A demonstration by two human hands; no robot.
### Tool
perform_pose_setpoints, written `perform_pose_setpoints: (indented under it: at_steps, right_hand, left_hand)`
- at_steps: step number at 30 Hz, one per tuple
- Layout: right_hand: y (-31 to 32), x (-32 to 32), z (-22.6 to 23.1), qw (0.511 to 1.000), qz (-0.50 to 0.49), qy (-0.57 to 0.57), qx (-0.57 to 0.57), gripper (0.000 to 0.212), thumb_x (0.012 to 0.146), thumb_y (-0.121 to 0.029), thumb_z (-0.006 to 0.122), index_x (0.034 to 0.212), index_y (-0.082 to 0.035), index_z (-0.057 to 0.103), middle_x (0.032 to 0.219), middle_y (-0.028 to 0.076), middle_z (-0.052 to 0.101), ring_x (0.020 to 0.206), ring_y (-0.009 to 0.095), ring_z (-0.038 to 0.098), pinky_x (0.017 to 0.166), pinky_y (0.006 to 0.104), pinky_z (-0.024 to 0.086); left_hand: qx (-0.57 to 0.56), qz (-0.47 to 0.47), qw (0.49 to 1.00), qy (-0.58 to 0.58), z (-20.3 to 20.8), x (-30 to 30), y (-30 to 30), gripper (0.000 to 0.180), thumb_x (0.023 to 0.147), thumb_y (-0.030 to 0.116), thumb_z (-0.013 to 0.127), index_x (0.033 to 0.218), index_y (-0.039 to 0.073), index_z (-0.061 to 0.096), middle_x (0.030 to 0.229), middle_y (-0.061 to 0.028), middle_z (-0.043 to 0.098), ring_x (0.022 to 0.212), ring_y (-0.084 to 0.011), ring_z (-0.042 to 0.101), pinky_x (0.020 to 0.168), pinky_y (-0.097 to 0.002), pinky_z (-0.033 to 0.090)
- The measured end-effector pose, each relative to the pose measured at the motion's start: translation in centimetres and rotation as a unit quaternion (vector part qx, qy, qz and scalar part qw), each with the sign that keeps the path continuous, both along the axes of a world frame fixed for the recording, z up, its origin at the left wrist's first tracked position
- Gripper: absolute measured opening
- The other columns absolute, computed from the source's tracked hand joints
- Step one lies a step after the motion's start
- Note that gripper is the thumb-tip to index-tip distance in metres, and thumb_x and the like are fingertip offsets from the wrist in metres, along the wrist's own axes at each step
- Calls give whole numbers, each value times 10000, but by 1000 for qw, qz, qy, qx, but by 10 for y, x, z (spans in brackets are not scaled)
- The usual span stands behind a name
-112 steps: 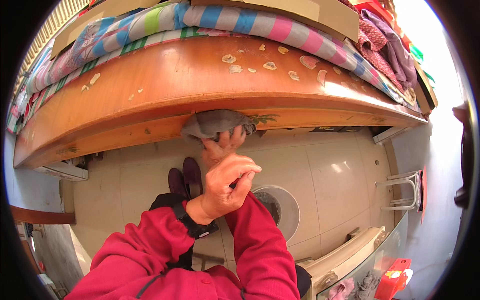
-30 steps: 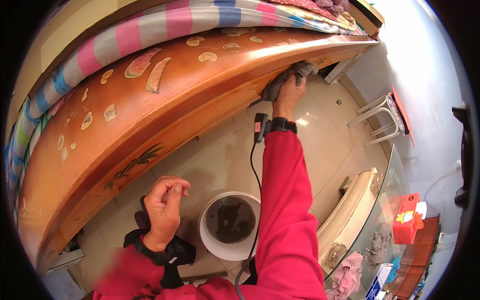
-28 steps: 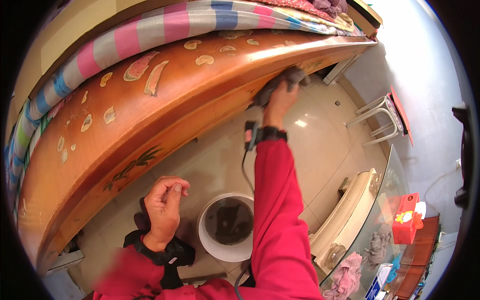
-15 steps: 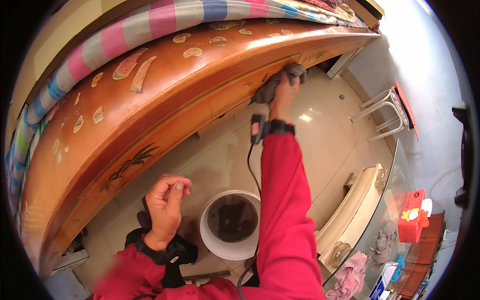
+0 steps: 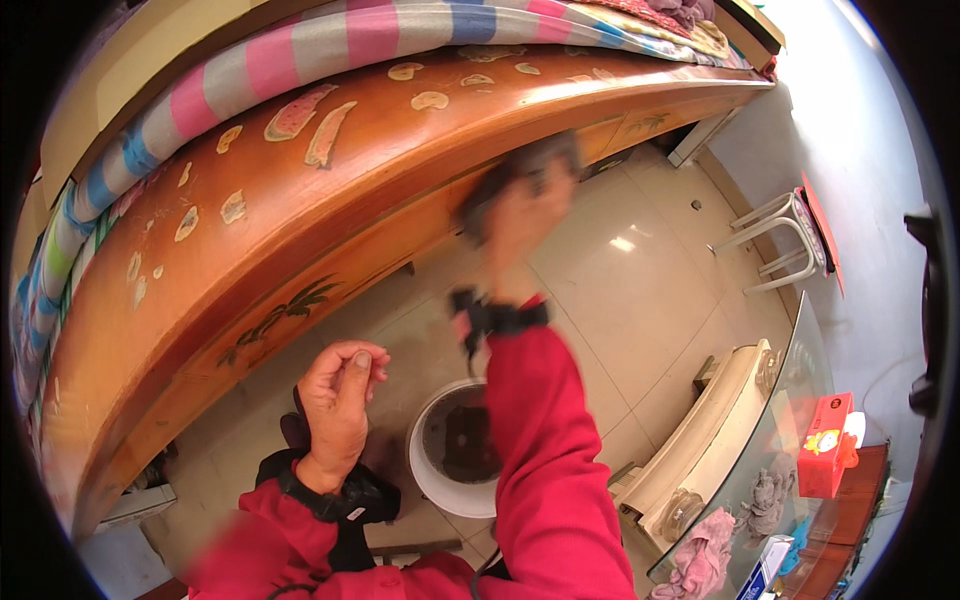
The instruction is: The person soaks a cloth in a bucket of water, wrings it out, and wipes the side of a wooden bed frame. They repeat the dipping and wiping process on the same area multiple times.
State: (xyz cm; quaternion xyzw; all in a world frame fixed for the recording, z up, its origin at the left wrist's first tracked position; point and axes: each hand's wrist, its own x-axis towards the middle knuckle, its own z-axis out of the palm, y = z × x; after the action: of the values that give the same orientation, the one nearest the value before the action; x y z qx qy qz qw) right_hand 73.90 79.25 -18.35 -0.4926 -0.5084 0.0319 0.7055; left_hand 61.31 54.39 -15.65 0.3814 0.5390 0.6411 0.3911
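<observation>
Against the upright front face (image 5: 385,240) of a long orange-brown wooden platform (image 5: 370,165), below its jutting edge, a dark grey cloth (image 5: 500,180) is gripped in a bunch by the right hand (image 5: 525,215); both are blurred, so the exact placing of the fingers cannot be told. A black strap (image 5: 515,318) is worn on that wrist, at the cuff of a red sleeve (image 5: 540,430). Nearer the body, the left hand (image 5: 338,400) is held apart from the platform, loosely closed, its thumb laid along the curled fingers. Between the forearms a white bucket (image 5: 422,465) is stood on the tiled floor (image 5: 600,300), with dark liquid (image 5: 458,440) held in it and its right side hidden by the red sleeve. Farther left, a palm tree (image 5: 285,312) is painted on the front face. Pale patches (image 5: 430,100) are scattered over the platform's top, and striped bedding (image 5: 320,50) is laid beyond them. At the right, a white-legged stool (image 5: 780,235) is placed by the wall, and a red box (image 5: 826,445) is seen at a glass-topped table (image 5: 800,370)
</observation>
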Motion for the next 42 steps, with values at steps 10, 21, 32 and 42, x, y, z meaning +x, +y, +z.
perform_pose_setpoints:
  at_steps: [10,21,32,42]
  right_hand:
    - [-56,-23,3,987,92,-131,36,469,794,-31,562,1245,92,529,1359,344,441,1339,532,310,1128,540,224]
    - [99,81,25,959,155,236,-30,368,835,-27,572,1177,110,561,1205,235,582,1072,361,566,934,416,436]
    - [-18,-4,-14,990,67,-34,-118,570,774,-70,593,1298,112,463,1413,364,351,1343,552,262,1143,533,191]
    - [81,75,-18,960,110,238,-95,593,930,-310,621,1320,105,457,1343,242,497,1216,324,491,1036,388,367]
  left_hand:
    - [-7,-16,999,-33,0,2,12,129,962,69,536,951,-2,643,856,-55,652,696,-84,556,581,-212,407]
    - [-30,-33,998,-54,-4,-8,15,125,962,53,526,965,7,643,860,-54,656,699,-74,556,575,-203,400]
    - [-51,-39,993,-99,-9,1,26,131,961,62,522,964,-2,636,862,-71,656,691,-83,557,565,-207,395]
    - [-65,-31,994,-80,-6,1,30,161,969,122,519,941,6,627,842,-76,652,668,-93,554,548,-222,396]
